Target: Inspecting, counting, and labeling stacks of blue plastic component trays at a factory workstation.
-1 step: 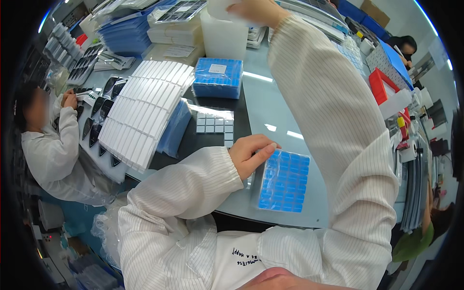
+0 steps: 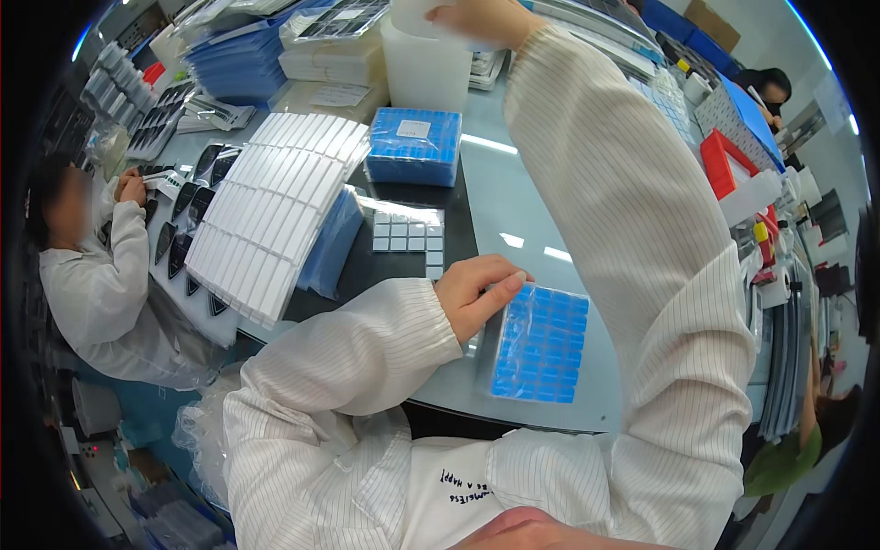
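On the table in front of me lies a clear-wrapped stack of blue-patterned sheets (image 2: 541, 348). At its far left corner is my left hand (image 2: 478, 295), its thumb and fingers closed on the wrapped edge. My right hand (image 2: 486, 22) reaches far ahead to the top of a tall white translucent bin (image 2: 424, 73). Its fingers are blurred and partly cut off by the picture's edge, so what they hold is unclear. Beyond my left hand lies a sheet of pale square pieces (image 2: 408, 233) on a dark mat (image 2: 458, 218).
Another wrapped blue stack (image 2: 412, 156) sits before the bin. To the left, a curved stack of white-label sheets (image 2: 280, 206) leans over blue sheets (image 2: 332, 246). A co-worker (image 2: 115, 275) handles small parts at the left. A red box (image 2: 727, 165) stands at right.
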Tool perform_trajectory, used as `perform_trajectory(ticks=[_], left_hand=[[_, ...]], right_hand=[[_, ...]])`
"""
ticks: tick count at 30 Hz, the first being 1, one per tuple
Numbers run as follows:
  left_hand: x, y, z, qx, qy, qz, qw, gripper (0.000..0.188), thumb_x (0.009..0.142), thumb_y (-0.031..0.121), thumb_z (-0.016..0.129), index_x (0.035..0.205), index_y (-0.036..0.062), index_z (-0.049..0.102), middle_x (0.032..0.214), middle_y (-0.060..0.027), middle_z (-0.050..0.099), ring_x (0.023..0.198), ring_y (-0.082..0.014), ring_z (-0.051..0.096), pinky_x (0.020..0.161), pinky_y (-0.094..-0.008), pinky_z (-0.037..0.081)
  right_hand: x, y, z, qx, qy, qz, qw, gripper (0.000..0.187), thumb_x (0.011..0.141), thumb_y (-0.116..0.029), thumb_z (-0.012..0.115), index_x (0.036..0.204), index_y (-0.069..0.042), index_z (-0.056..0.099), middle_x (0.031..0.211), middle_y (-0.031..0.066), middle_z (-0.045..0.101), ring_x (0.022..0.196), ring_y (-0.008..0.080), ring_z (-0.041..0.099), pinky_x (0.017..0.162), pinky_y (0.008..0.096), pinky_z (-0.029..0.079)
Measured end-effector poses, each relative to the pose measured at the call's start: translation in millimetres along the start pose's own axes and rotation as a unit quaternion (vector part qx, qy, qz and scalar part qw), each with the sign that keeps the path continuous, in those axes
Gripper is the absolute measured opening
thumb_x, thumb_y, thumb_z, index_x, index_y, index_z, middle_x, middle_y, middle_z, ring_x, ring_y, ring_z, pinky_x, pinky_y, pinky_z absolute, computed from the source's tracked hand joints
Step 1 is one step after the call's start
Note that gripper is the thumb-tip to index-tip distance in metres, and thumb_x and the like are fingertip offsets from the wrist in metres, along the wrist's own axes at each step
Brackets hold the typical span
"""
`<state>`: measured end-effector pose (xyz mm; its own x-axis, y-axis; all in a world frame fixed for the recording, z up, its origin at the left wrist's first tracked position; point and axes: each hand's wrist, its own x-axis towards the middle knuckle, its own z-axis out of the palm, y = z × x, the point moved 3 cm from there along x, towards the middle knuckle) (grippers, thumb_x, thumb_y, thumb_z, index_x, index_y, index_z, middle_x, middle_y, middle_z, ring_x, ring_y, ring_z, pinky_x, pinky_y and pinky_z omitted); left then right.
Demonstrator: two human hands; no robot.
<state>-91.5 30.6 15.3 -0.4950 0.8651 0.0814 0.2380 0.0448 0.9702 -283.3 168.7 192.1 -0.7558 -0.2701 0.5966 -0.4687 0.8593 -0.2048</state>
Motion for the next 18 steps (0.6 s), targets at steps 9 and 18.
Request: perform_trajectory(ticks=[9,18], left_hand=[[9.9,-11.1,4.2,-0.147,-0.028,-0.04,0.988,0.046,0.096,0.038,0.043,0.116,-0.0005,0.058,0.112,-0.0127,0.059,0.103,-0.021,0.056,0.093,-0.0331,0.041],[6.1,-15.9,5.7,-0.233,-0.051,-0.064,0.969,0.033,0.09,0.019,0.058,0.117,0.0003,0.057,0.108,-0.009,0.063,0.099,-0.0164,0.058,0.09,-0.0302,0.044]], right_hand=[[-24.4,-22.0,-31.2,-0.076,0.01,0.009,0.997,0.062,0.07,-0.029,0.078,0.114,0.006,0.052,0.112,0.0243,0.053,0.11,0.0377,0.05,0.096,0.04,0.04],[-289.7,-150.7,-80.2,0.108,-0.277,-0.003,0.955,0.082,0.057,-0.027,0.081,0.127,-0.001,0.048,0.129,0.0141,0.051,0.119,0.0308,0.049,0.1,0.0423,0.038]])
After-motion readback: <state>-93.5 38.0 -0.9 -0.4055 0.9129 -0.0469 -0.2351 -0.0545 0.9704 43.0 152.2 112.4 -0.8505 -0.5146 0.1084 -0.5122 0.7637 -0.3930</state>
